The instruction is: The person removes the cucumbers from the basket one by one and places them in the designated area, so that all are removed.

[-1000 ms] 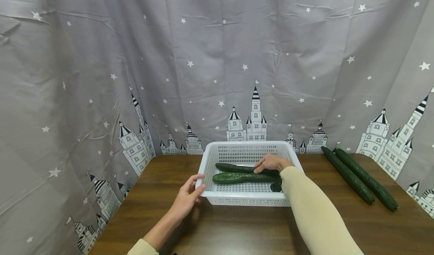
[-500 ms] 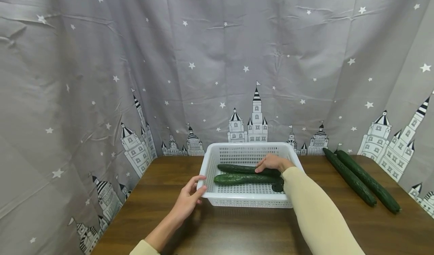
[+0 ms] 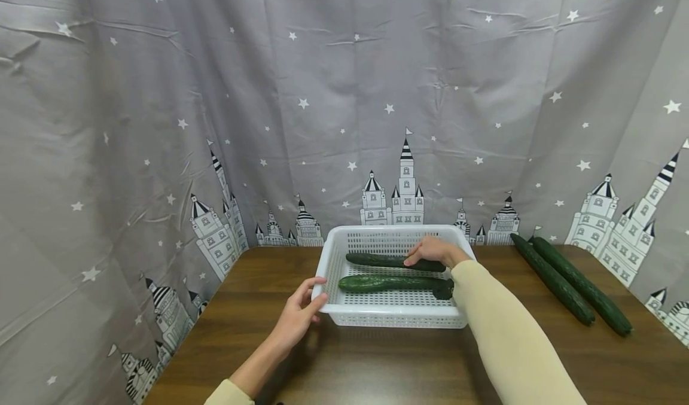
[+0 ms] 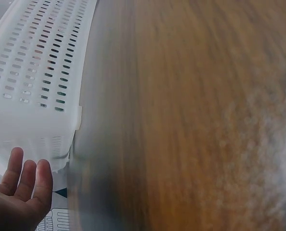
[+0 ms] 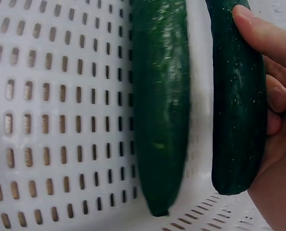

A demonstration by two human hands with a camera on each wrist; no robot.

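Note:
A white perforated plastic basket [image 3: 398, 320] stands on the wooden table. My left hand [image 3: 296, 314] holds its near left corner, thumb and index finger on the rim; three outstretched fingers [image 4: 43, 180] show beside the outer wall in the left wrist view. Inside the basket, my right hand [image 3: 435, 250] grips a dark green cucumber [image 3: 377, 260] near the back, its thumb on one side and fingers curled on the other. A second, lighter cucumber [image 3: 384, 283] lies on the basket floor nearer me, parallel to the first and apart from it.
Two more long cucumbers [image 3: 551, 279] lie side by side on the table [image 3: 377, 363] to the right of the basket. A grey curtain [image 3: 323, 94] printed with stars and castles hangs behind the table and along its left side. A small dark object [image 3: 443, 289] shows under my right cuff.
My right hand has moved the far cucumber slightly up and toward the back, widening the gap to the near one. My left hand has stayed at the basket corner.

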